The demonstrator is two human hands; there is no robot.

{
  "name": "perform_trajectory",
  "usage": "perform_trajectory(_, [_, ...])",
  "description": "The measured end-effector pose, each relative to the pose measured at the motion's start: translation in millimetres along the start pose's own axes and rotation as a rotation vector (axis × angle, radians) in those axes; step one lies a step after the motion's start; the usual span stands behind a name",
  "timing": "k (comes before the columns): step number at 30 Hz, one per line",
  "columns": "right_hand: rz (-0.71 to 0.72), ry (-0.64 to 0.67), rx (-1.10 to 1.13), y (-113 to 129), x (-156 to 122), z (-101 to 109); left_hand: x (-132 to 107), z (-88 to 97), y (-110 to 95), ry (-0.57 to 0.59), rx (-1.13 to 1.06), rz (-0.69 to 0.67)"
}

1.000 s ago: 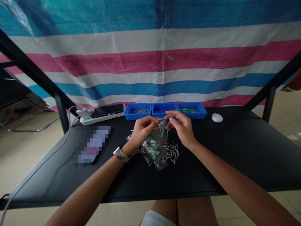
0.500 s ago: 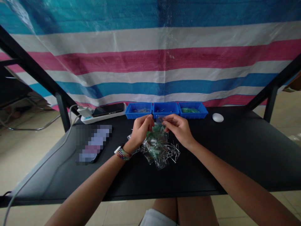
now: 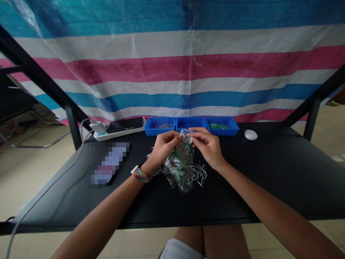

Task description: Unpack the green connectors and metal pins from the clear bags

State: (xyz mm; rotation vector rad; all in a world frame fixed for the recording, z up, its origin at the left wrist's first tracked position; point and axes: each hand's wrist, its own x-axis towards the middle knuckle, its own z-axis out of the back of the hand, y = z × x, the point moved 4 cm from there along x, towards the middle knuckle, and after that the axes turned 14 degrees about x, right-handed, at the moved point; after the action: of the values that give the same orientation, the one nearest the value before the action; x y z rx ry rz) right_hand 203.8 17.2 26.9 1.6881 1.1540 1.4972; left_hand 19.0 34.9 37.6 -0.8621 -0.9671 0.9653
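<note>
Between my two hands is a small clear plastic bag [image 3: 186, 136], crinkled and shiny, held just in front of the middle blue bin. My left hand [image 3: 165, 145] pinches its left side between thumb and fingers. On the other side, my right hand [image 3: 207, 144] grips it with bent fingers. Whatever may be inside the bag is too small to make out. Under my hands lies a pile of clear bags [image 3: 178, 165] with green and metallic pieces in them. Loose silver pins [image 3: 199, 174] are scattered at the pile's right edge.
Three blue bins stand in a row: the left bin [image 3: 159, 131] holds small pieces, the middle bin [image 3: 190, 119] a few, the right bin [image 3: 222, 131] green pieces. Leftward are a power strip [image 3: 118, 134], a phone on it and another phone [image 3: 110, 163]. A white oval object [image 3: 250, 135] sits right.
My left hand has moved right and taken hold of the clear bag beside my right hand. The bag, flat before, now looks crumpled between both hands.
</note>
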Motion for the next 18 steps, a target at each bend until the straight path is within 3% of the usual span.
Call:
perform_trajectory(3, [-0.019,-0.012,0.042,-2.2,0.7,1.9,4.1,5.2,5.6,-0.06,-0.037,0.014])
perform_trajectory(10, [-0.146,0.005,0.073,-8.9,-1.3,-2.5,19.3,47.5,35.6,-0.427,-0.096,0.18])
perform_trajectory(14, [-0.189,0.085,-0.037,-15.6,-3.2,-4.5,23.0,63.5,47.5,-0.459,-0.128,0.302])
perform_trajectory(18, [-0.086,0.207,-0.297,-14.4,-4.4,-7.1,23.4,64.7,50.1,-0.466,-0.086,0.27])
